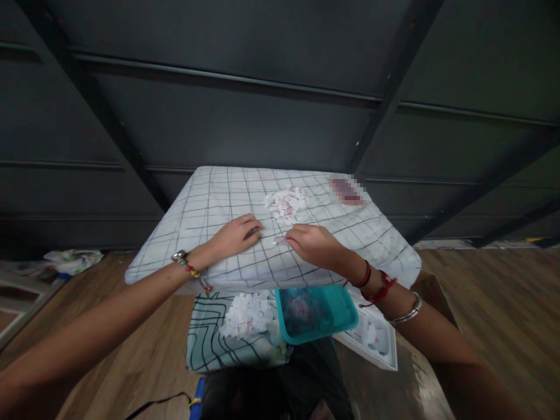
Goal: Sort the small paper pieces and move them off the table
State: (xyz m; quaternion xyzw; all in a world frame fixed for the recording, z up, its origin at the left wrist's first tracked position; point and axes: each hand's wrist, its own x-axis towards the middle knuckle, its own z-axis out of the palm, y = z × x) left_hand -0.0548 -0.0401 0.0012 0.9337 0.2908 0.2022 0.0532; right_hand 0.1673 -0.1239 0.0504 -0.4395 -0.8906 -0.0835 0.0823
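My left hand [238,235] rests on the checked cloth, its fingers curled closed around a small dark object [252,232], mostly hidden. Just to the right, my right hand [312,244] pinches the end of a small pinkish, see-through strip [280,240] lying low over the cloth. What the strip is, I cannot make out. A loose heap of white and pinkish paper-like scraps [286,204] lies a little beyond both hands.
A white checked cloth [210,201] covers the table. Below its near edge are a teal plastic tray [345,309] with pinkish contents, a pile of white scraps [248,315] on patterned fabric, and a white box [371,353]. A blurred reddish item [347,191] lies far right; dark panels [245,122] stand behind.
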